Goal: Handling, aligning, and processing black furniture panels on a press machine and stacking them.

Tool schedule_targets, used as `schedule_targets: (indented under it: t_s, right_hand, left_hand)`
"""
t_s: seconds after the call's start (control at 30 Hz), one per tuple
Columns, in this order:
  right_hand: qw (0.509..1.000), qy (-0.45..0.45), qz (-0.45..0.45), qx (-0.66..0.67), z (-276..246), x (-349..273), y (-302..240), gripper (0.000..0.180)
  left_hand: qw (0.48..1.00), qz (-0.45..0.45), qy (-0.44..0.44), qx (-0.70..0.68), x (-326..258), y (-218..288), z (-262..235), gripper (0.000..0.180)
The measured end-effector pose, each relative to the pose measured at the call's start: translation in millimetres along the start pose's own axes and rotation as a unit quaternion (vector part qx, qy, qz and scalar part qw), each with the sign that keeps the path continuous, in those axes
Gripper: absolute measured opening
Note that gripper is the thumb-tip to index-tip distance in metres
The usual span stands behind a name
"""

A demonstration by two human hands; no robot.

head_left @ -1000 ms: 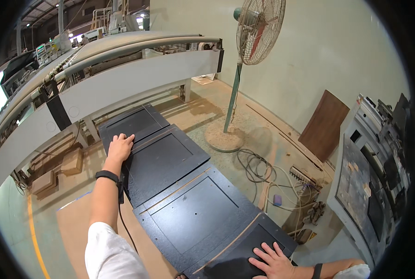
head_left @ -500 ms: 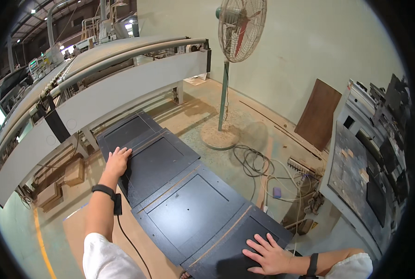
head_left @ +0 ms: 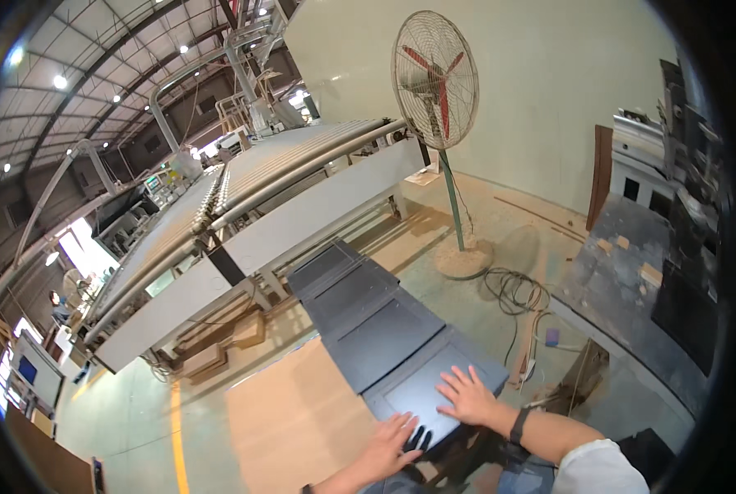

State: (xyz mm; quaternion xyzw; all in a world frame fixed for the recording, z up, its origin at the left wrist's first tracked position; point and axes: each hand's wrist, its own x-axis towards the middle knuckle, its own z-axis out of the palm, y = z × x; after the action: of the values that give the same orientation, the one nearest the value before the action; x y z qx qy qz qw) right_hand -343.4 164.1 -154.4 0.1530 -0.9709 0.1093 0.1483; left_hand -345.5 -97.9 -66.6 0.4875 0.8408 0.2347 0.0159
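Nearest the camera, both hands lie flat with fingers spread and grasp nothing: the left hand [head_left: 397, 440] on the near edge and the right hand [head_left: 465, 396] on the end section of a long dark grey recessed-panel door slab [head_left: 368, 321], apparently to steady it. It lies flat, stretching away toward a long pale roller conveyor [head_left: 244, 214]. Beyond stands a red-bladed pedestal fan [head_left: 435, 78].
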Motion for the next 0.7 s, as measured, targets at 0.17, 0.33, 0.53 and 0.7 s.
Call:
schedule_targets:
  t_s: [0.17, 0.33, 0.53, 0.7]
  right_hand:
    - [0.960, 0.229, 0.095, 0.130, -35.4, -13.3, -17.1, 0.048]
    - [0.920, 0.311, 0.174, 0.165, -145.4, -123.0, -10.5, 0.041]
    - [0.828, 0.419, 0.330, 0.174, -241.9, -288.0, -52.3, 0.039]
    - [0.797, 0.455, 0.392, 0.064, -299.5, -365.5, -121.2, 0.037]
  left_hand:
    - [0.982, -0.097, -0.024, 0.160, 14.2, 22.1, 67.4, 0.089]
    - [0.937, -0.162, -0.075, 0.301, 16.3, 7.5, 102.8, 0.083]
    - [0.966, -0.108, -0.018, 0.235, 19.9, -14.0, 85.1, 0.060]
    - [0.986, -0.075, -0.005, 0.151, 28.4, -11.3, 75.1, 0.070]
